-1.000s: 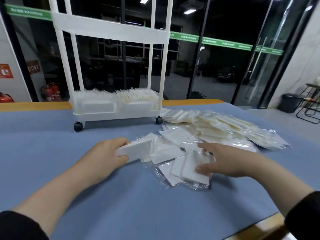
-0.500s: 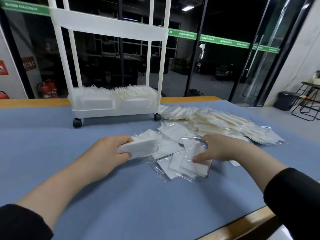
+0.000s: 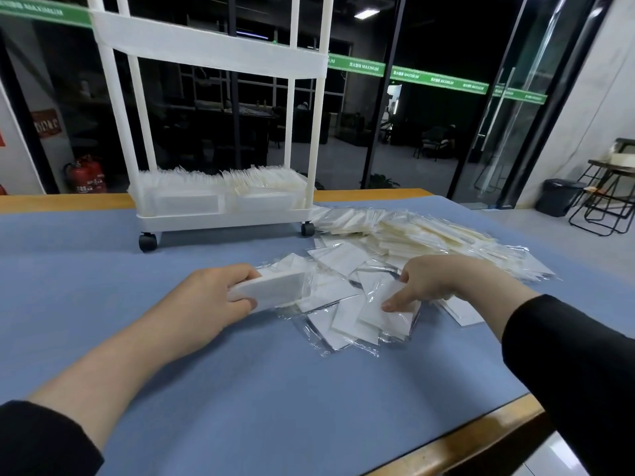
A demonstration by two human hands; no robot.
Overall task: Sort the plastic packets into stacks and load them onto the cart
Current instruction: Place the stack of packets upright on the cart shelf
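So over that last second the right hand (image 3: 424, 281) went from lying flat on the loose packets (image 3: 347, 304) to pinching one packet (image 3: 388, 309) by its edge, thumb underneath, lifting it a bit. The left hand (image 3: 220, 297) kept gripping the stack (image 3: 271, 290) just left of it. Looked like that packet was headed for the stack next; the cart (image 3: 223, 214) sat well beyond both hands on the counter (image 3: 240, 389).

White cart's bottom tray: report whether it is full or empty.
Loaded: the white plastic cart's bottom tray holds upright rows of clear plastic packets along its length.
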